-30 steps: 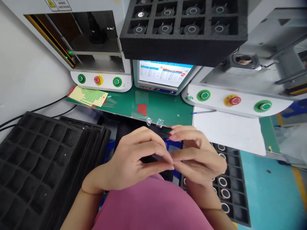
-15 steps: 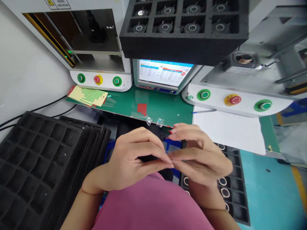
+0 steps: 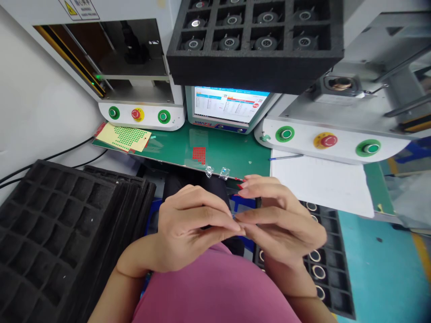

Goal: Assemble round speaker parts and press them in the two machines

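Low in front of my pink shirt, my left hand (image 3: 193,229) and my right hand (image 3: 284,215) meet tip to tip. The left thumb and index finger are pinched together. Against them press the thumb and index finger of the right hand; whatever is between them is too small or hidden. Small red pieces (image 3: 239,186) show at a bent fingertip of the right hand. Just beyond the fingers, two crumpled clear plastic bits (image 3: 224,173) lie at the edge of the green table (image 3: 232,152), close to a sheet of red stickers (image 3: 199,155).
A black foam tray (image 3: 256,67) of round watch-like parts stands before a monitor (image 3: 229,105). White machines with buttons flank it. Stacked foam trays (image 3: 50,215) are at left; another tray with rings (image 3: 332,255) sits at right, below papers (image 3: 319,179) and a pen (image 3: 286,157).
Both hands stay nearly in place, fingertips still together. The fingers of the right hand have shifted slightly against the left fingertips. The whole view has moved a little.
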Available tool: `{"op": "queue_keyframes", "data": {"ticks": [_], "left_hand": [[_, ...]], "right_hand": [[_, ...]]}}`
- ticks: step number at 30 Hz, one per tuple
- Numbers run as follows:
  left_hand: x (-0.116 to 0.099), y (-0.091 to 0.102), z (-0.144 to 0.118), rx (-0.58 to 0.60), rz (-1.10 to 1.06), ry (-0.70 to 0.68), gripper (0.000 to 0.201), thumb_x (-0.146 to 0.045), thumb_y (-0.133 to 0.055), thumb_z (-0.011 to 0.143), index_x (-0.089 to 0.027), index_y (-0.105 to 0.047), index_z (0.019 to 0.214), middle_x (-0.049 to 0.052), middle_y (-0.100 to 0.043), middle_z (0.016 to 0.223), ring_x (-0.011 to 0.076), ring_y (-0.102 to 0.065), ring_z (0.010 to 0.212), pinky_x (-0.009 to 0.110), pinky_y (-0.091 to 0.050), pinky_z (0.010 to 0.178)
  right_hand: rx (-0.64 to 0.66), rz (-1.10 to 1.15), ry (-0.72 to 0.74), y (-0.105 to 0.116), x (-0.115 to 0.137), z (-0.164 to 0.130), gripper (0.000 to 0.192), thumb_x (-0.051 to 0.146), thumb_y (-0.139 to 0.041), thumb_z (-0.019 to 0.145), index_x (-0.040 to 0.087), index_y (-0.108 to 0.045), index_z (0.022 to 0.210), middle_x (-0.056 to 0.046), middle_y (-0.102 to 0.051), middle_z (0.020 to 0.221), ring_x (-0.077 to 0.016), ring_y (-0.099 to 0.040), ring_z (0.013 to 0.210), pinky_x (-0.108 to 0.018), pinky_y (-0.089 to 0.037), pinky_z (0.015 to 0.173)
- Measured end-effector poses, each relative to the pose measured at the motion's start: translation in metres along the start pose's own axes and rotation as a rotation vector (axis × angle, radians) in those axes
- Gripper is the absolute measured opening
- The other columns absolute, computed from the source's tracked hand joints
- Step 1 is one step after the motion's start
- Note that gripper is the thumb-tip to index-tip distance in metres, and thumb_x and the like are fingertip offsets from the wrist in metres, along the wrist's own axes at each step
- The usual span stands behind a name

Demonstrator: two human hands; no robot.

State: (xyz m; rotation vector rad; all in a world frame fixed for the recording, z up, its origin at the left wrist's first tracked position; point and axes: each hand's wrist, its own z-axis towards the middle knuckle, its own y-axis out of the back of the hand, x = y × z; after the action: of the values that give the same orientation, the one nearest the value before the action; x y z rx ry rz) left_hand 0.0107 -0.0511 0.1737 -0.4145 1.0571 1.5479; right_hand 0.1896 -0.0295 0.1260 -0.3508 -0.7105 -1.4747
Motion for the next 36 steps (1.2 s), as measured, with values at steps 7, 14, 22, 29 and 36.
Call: {"op": "queue_keyframes", "data": {"ticks": [7,14,22,29,36], "left_hand": [[-0.0010,-0.0029,-0.0001,-0.010,-0.021,0.071,0.009,-0.016,-0.077,0.079,-0.017,-0.067,0.078,0.001,-0.071,0.078,0.0117,-0.065,0.072,0.025,-0.053,0.065],[0.0005,-0.0027,0.0011,-0.008,-0.080,0.116,0.007,-0.017,-0.077,0.079,-0.018,-0.070,0.078,0.001,-0.069,0.074,0.0129,-0.064,0.071,0.028,-0.054,0.067],[0.0019,-0.0030,0.0004,-0.002,-0.139,0.154,0.011,-0.017,-0.079,0.077,-0.017,-0.069,0.073,0.001,-0.069,0.071,0.0127,-0.062,0.069,0.028,-0.052,0.067],[0.0019,-0.0018,0.0003,0.021,-0.179,0.202,0.012,-0.017,-0.080,0.075,-0.016,-0.068,0.071,0.001,-0.069,0.070,0.0118,-0.061,0.067,0.026,-0.051,0.065],[0.0036,-0.0028,-0.0019,-0.014,-0.175,0.191,0.013,-0.018,-0.081,0.074,-0.016,-0.069,0.070,0.000,-0.069,0.068,0.0116,-0.062,0.066,0.027,-0.051,0.065]], "right_hand": [[-0.013,-0.004,-0.009,0.0003,0.0001,0.0000,0.012,0.012,-0.069,0.083,0.019,-0.072,0.092,-0.007,-0.069,0.099,-0.0229,-0.065,0.096,-0.046,-0.055,0.089],[0.051,-0.023,0.009,0.0036,0.0016,0.0043,0.007,0.017,-0.066,0.086,0.020,-0.071,0.091,-0.008,-0.070,0.099,-0.0232,-0.065,0.094,-0.045,-0.055,0.087],[0.085,-0.039,0.016,0.0050,0.0018,0.0052,0.006,0.016,-0.066,0.087,0.019,-0.071,0.090,-0.008,-0.069,0.101,-0.0220,-0.064,0.096,-0.043,-0.054,0.089],[0.105,-0.071,0.019,0.0057,0.0033,0.0082,0.007,0.018,-0.064,0.087,0.022,-0.071,0.089,-0.007,-0.070,0.098,-0.0217,-0.066,0.093,-0.044,-0.055,0.087],[0.083,-0.067,0.024,0.0042,0.0024,0.0071,0.008,0.015,-0.066,0.085,0.021,-0.071,0.088,-0.007,-0.070,0.097,-0.0219,-0.066,0.092,-0.043,-0.055,0.086]]}}
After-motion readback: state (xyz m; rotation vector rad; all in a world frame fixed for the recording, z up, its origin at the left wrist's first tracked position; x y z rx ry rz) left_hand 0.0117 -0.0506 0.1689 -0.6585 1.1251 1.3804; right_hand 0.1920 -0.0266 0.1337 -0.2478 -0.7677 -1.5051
